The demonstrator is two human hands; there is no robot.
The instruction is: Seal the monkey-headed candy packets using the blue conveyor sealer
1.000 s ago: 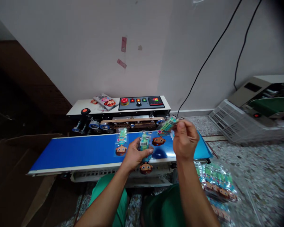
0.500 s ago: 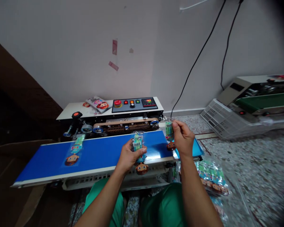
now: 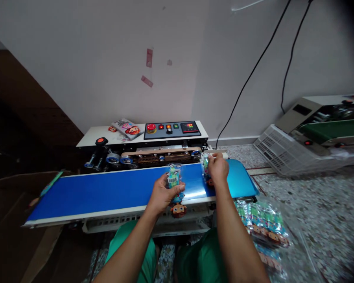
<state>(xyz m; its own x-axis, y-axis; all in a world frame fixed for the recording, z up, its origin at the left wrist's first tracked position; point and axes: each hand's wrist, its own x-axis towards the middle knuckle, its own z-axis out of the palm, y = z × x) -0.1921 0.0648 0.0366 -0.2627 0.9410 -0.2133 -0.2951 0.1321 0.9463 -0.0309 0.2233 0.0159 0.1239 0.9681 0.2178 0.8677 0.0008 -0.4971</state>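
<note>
My left hand is closed around several clear plastic packets, each with a green barcoded part and a brown cartoon head at the lower end. They are held over the front half of the blue conveyor belt. At the belt's right part, my right hand pinches the top of another such packet, close to the intake of the band sealer. A further packet tips over the belt's left end.
On the sealer's top lie a printed grey packet and a control panel. More filled packets sit in a clear bag at lower right. A white crate under a second machine stands on the right, a cardboard box at left.
My right hand has moved left with its packet, toward the sealer's intake. The packet on the belt has travelled left to the end and tips off. My left hand stays nearly still.
</note>
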